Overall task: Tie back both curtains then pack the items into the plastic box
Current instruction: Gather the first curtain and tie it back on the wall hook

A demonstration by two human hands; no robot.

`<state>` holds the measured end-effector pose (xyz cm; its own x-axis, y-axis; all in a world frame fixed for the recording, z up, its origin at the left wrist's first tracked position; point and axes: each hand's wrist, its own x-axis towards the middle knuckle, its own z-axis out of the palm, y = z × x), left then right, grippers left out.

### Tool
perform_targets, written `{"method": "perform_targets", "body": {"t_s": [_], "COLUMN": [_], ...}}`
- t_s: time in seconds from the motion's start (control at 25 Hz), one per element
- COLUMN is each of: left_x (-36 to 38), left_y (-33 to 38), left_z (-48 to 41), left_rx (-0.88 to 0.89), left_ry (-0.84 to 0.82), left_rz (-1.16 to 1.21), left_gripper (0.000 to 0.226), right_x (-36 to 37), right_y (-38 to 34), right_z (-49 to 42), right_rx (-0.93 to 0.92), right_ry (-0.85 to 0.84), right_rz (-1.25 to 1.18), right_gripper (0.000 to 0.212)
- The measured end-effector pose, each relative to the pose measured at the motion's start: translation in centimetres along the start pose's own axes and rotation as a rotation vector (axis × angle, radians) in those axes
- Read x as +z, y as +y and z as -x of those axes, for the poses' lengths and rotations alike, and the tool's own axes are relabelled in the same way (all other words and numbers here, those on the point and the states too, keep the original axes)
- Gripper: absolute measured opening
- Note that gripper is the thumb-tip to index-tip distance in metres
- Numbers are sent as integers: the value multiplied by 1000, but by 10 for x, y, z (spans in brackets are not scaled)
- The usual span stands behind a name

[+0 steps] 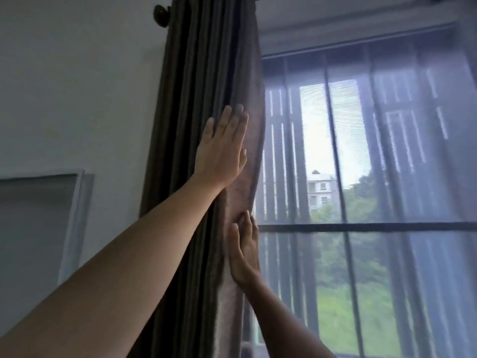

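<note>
A dark brown curtain [196, 73] hangs bunched in folds at the left side of the window. My left hand [222, 148] lies flat on its front folds, fingers straight and pointing up. Lower down, my right hand [244, 251] presses with straight fingers against the curtain's right edge, next to the window. No tie-back, plastic box or loose items are in view, and the second curtain is out of view.
A sheer grey curtain [402, 164] covers the window [343, 224], with trees and a building outside. The rod's end knob [161, 12] sits at the top left. A white-framed panel [74, 215] leans on the left wall.
</note>
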<state>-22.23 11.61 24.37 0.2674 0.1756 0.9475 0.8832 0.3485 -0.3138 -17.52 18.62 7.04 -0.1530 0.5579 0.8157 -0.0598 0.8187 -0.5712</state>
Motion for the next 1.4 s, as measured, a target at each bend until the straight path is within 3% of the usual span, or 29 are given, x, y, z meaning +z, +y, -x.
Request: {"method": "perform_targets", "body": {"t_s": [0.08, 0.24, 0.52, 0.72, 0.84, 1.12, 1.28, 1.4], "left_x": [-12, -41, -79, -93, -93, -66, -41, -28], "left_y": [49, 150, 329, 438, 488, 581, 626, 655], "left_z": [-16, -39, -58, -72, -90, -126, -147, -161], "left_rx": [-23, -86, -70, -41, -17, -27, -11, -30], "left_ry": [-8, -17, -1, -41, -58, -53, -58, -95], "left_rz": [71, 249, 584, 758, 875, 1227, 1369, 1436], "left_gripper": [67, 67, 65, 65, 65, 70, 84, 97], "right_x": [-60, -186, -405, -521, -570, -630, -649, -664], "right_y": [0, 1, -2, -1, 7, 53, 79, 95], "right_z": [1, 15, 81, 120, 123, 109, 95, 85], "right_rx": [10, -5, 23, 70, 127, 263, 312, 307], "right_ry": [51, 109, 196, 296, 414, 595, 663, 731], "right_rz": [105, 283, 682, 1067, 1243, 1384, 1378, 1384], "right_gripper": [99, 75, 79, 94, 96, 103, 117, 113]}}
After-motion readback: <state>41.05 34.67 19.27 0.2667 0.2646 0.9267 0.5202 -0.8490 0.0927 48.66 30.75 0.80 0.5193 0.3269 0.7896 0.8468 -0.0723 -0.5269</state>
